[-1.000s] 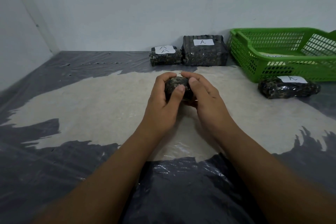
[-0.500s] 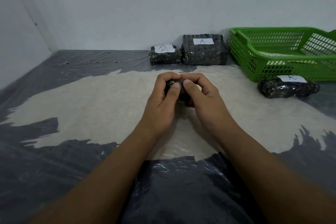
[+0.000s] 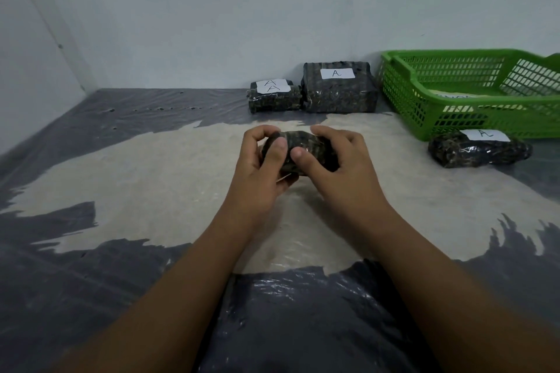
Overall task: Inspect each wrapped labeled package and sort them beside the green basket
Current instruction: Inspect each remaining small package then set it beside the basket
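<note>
The person is rolling the small wrapped package [image 3: 306,147] lengthwise, so more of its dark, glossy, crinkled wrap is showing than a second ago; I'd judge the inspection is only partway, since no label is showing yet. The left hand [image 3: 257,174] and right hand [image 3: 344,174] are both gripping it, thumbs pressing on top, over the middle of the floor sheet [image 3: 127,179], well apart from the green basket [image 3: 424,121].

dim, cool, even light with no clear source; shadows are soft. small glare glints sit on the crinkled dark plastic sheet [image 3: 303,312]. the small dark wrapped package [image 3: 303,145] loses detail in gloom; the green plastic mesh basket [image 3: 424,112] looks crisp. wide-angle bending curves the pale wall [image 3: 212,9] at its left corner.
</note>
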### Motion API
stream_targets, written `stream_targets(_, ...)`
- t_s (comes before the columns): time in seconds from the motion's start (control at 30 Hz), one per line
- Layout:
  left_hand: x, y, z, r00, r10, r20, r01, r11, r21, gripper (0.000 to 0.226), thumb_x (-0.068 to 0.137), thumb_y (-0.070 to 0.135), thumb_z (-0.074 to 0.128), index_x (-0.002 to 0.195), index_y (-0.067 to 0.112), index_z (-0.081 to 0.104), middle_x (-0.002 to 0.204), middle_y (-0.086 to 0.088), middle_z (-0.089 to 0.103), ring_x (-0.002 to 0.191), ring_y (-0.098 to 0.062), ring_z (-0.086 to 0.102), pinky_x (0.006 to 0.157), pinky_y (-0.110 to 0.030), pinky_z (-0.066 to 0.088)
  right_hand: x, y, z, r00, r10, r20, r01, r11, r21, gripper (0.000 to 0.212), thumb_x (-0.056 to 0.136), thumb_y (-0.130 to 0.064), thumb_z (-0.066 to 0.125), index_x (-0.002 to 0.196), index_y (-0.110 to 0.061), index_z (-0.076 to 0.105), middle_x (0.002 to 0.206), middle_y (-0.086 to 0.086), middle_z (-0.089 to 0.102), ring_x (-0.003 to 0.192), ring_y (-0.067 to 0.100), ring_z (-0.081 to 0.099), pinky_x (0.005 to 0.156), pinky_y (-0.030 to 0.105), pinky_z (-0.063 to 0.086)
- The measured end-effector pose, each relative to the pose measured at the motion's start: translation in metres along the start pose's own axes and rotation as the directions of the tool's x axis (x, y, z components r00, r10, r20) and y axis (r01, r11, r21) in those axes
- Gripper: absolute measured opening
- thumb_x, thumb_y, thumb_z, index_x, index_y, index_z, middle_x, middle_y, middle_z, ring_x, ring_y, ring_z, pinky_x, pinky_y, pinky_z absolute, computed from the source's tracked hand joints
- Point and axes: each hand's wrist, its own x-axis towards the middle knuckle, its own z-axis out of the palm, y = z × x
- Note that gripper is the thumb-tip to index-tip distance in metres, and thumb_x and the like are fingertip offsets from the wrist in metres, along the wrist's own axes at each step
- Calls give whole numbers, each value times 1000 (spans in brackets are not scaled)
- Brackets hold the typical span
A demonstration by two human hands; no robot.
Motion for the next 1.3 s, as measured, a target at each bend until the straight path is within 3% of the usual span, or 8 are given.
stream_targets(0.2, -1, -4, -2, 998, 61, 1, -60, 979, 193, 14, 100, 21, 42, 102, 32, 51, 103, -3, 61, 99, -20, 64, 85, -37, 55, 4, 4, -2, 992, -63, -105, 57, 997, -58, 36, 88, -37, 68, 122, -28, 63, 119, -6, 41, 102, -7, 48, 87, -3, 34)
stream_targets(0.33, 2, -7, -4, 998, 45, -32, -37, 973, 229, 11, 99, 24, 47, 103, 28, 56, 108, -5, 65, 92, -16, 67, 71, -29, 56, 3, 2, -1, 993, -92, -71, 86, 993, -81, 39, 84, -36, 72, 121, -28, 64, 120, -5, 41, 110, 6, 50, 94, 7, 38)
stream_targets(0.47, 2, -7, -4, 997, 65, -40, -55, 977, 205, 13, 99, 18, 47, 98, 25, 58, 99, 2, 65, 88, -10, 68, 77, -34, 59, 6, 1, -4, 991, -26, -130, 24, 1000, -17, 46, 83, -35, 74, 126, -27, 58, 123, -3, 40, 104, 6, 51, 81, -4, 37)
stream_targets(0.6, 1, -6, -3, 997, 60, -57, -45, 973, 228, 18, 100, 15, 44, 98, 26, 58, 95, 6, 63, 80, -1, 65, 71, -26, 55, 7, 3, -4, 995, 2, -98, 2, 999, 36, 42, 83, -33, 74, 122, -27, 60, 120, -1, 52, 99, 6, 55, 82, 7, 42)
stream_targets(0.8, 3, -11, -8, 983, 166, -84, -120, 912, 393, 13, 97, 23, 52, 107, 27, 59, 109, -3, 61, 100, -18, 61, 85, -34, 53, 0, 1, -1, 998, -43, -36, 43, 999, 9, 37, 88, -23, 69, 122, -27, 57, 119, -2, 44, 94, -4, 51, 76, -6, 35)
stream_targets(1.0, 4, -11, -9, 980, 164, -109, -105, 904, 415, 13, 90, 27, 60, 102, 28, 60, 103, 2, 63, 98, -20, 63, 89, -49, 53, -2, 3, -1, 999, -14, 39, 13, 1000, 22, 45, 83, -23, 75, 120, -36, 53, 122, -5, 42, 107, 7, 54, 84, 1, 42)
stream_targets(1.2, 1, -13, -9, 991, 134, 3, -122, 896, 426, 27, 91, 19, 62, 115, 28, 54, 111, 0, 61, 99, -12, 62, 83, -25, 52, 2, 3, -7, 1000, 3, -23, 0, 995, 103, 22, 90, -26, 67, 109, -34, 60, 116, -5, 50, 90, -9, 55, 75, 0, 42)
stream_targets(1.3, 1, -14, -7, 988, 153, 9, -141, 882, 450, 28, 90, 19, 63, 113, 31, 52, 108, 2, 60, 97, -12, 62, 82, -25, 53, 7, 5, -6, 995, 11, -99, -2, 996, 92, 9, 93, -27, 64, 101, -31, 64, 112, 2, 58, 88, -1, 58, 77, 10, 48)
